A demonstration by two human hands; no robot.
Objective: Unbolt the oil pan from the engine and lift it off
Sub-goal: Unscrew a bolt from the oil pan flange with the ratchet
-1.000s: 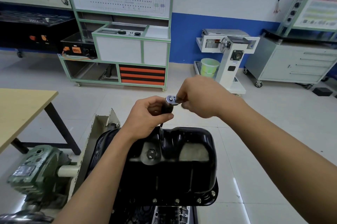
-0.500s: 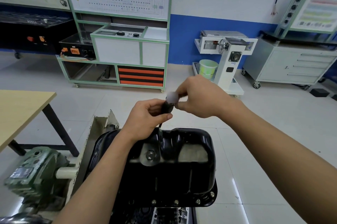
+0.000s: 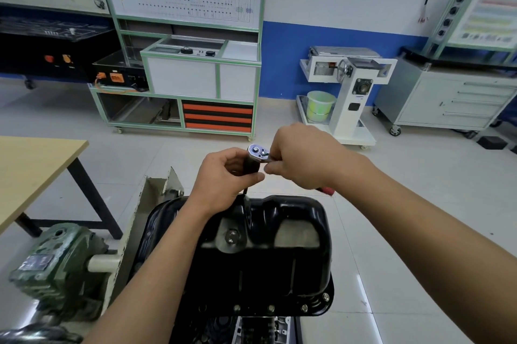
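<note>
Above the far edge of the pan, both hands meet on a ratchet. The left hand curls round the black extension just under the ratchet's chrome head. The right hand grips the handle, whose red end shows below the wrist. The black pan sits on the engine, with a row of bolts in its near flange and a drain plug on its near wall. A green gearbox stands left of the engine.
</note>
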